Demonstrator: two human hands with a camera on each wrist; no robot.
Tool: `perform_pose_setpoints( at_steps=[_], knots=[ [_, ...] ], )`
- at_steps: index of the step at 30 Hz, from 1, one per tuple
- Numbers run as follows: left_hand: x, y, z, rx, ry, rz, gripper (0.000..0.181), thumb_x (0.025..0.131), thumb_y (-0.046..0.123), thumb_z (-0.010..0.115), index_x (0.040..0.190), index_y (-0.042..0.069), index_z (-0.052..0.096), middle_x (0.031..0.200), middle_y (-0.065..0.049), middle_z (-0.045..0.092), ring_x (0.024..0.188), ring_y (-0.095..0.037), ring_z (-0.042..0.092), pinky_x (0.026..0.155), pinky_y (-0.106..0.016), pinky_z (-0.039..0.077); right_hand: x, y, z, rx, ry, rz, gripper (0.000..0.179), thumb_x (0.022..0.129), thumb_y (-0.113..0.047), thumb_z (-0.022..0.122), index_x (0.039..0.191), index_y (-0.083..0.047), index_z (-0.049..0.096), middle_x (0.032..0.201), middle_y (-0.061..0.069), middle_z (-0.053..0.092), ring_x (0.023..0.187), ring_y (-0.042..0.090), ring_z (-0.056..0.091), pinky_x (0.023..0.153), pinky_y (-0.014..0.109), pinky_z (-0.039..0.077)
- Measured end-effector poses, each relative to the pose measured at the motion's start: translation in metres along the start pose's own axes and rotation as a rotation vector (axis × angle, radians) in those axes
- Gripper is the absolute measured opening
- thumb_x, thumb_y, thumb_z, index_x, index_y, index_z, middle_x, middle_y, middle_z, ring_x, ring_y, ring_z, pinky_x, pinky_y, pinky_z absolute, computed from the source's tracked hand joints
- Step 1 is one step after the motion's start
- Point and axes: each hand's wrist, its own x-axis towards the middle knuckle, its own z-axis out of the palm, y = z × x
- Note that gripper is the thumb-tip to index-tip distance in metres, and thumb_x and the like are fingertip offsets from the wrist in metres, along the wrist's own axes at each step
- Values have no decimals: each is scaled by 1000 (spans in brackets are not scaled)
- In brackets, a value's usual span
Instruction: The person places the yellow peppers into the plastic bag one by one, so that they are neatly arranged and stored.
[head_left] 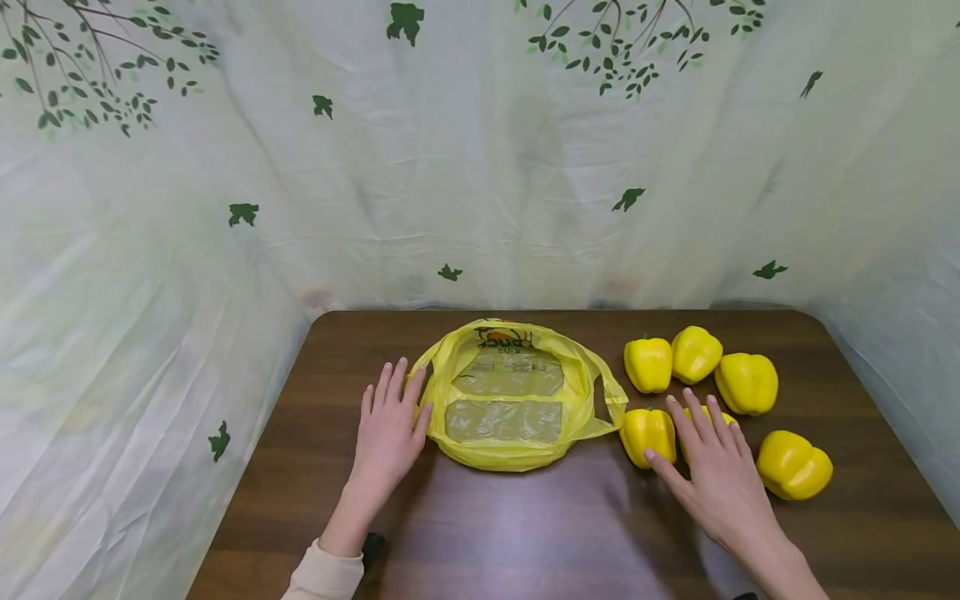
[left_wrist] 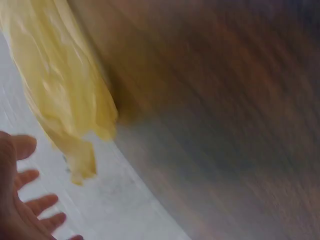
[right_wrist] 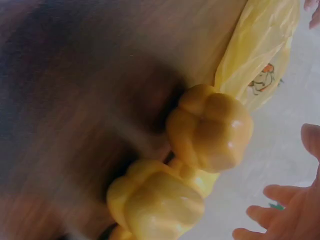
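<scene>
A yellow plastic bag [head_left: 498, 457] with its mouth spread wide stands at the middle of the table. My left hand [head_left: 386, 437] is beside its left edge, fingers spread and straight, holding nothing. In the left wrist view the fingers [left_wrist: 42, 204] are apart from the bag [left_wrist: 65, 90]. To the right of the bag are several yellow bell peppers [head_left: 648, 436]. Over the front ones hovers my right hand [head_left: 716, 483], fingers extended, partly hiding one pepper [head_left: 703, 417]. The right wrist view shows two large peppers [right_wrist: 210, 127] and that hand [right_wrist: 292, 205] with nothing in it.
The dark wooden table [head_left: 300, 492] ends in a rounded far edge. Behind it hangs a pale curtain [head_left: 480, 167] with leaf prints. One pepper [head_left: 795, 465] lies on its side at the far right of the group. A bag handle [head_left: 613, 404] reaches toward the peppers.
</scene>
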Motion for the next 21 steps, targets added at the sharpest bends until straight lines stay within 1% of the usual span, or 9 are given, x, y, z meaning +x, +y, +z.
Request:
perform_pose_setpoints(
  at_steps=[5, 7, 9, 13, 17, 21],
  knots=[
    [8, -17, 3, -99, 58, 24, 53, 94, 18, 65, 143, 6, 49, 152, -21, 33, 143, -39, 21, 108, -65, 20, -2, 6, 2, 17, 27, 2, 78, 95, -51, 58, 154, -8, 30, 160, 17, 19, 147, 38, 5, 111, 65, 8],
    [11, -22, 4, -148, 71, 31, 52, 93, 13, 66, 142, 4, 50, 150, -24, 35, 141, -42, 25, 107, -65, 23, -4, 9, 3, 21, 43, -2, 78, 95, -49, 59, 154, -7, 31, 160, 17, 20, 147, 37, 6, 110, 65, 9],
    [14, -27, 6, -201, 70, 31, 51, 93, 10, 66, 141, 3, 51, 147, -26, 37, 138, -44, 30, 105, -63, 28, -5, 13, 4, 29, 64, -8, 77, 94, -48, 60, 152, -5, 33, 159, 18, 22, 147, 38, 8, 111, 65, 9],
    [16, -34, 10, -327, 41, 5, 50, 93, 5, 64, 141, 3, 50, 145, -26, 39, 131, -45, 40, 99, -60, 38, -6, 21, 7, 44, 117, -19, 74, 93, -43, 64, 149, -3, 37, 156, 21, 28, 145, 41, 16, 111, 63, 12],
    [18, -38, 14, -451, 23, -30, 48, 93, 2, 63, 140, 4, 52, 142, -24, 43, 124, -41, 49, 89, -55, 48, -8, 28, 10, 60, 158, -23, 71, 92, -38, 67, 146, 0, 41, 152, 24, 34, 140, 46, 25, 112, 60, 14],
    [21, -39, 16, -553, 25, -63, 45, 93, -2, 62, 136, 4, 55, 133, -19, 53, 115, -34, 56, 81, -48, 54, -8, 34, 11, 74, 183, -12, 67, 92, -35, 68, 143, 3, 44, 149, 26, 37, 135, 48, 31, 112, 58, 17]
  ],
)
